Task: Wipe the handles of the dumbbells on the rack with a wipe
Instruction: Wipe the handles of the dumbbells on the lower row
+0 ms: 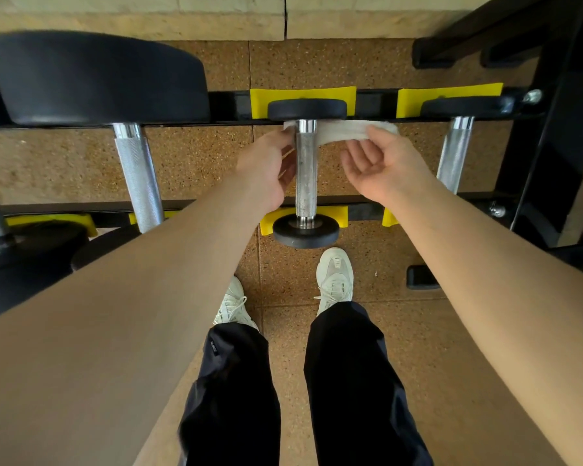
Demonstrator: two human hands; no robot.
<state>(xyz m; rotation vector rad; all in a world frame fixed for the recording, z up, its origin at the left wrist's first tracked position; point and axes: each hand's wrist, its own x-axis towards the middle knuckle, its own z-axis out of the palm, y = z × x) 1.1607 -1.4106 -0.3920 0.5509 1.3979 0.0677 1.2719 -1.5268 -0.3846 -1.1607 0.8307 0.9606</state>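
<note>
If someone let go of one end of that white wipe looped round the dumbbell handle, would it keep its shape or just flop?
Probably flop. The wipe looks thin and soft: it bends behind the handle and is stretched flat only between the left hand and right hand. It seems very light, so it would likely hang limp or slide off the metal.

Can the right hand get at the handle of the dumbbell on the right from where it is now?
Probably yes. The right hand holds the wipe beside that handle, and nothing stands between them.
</note>
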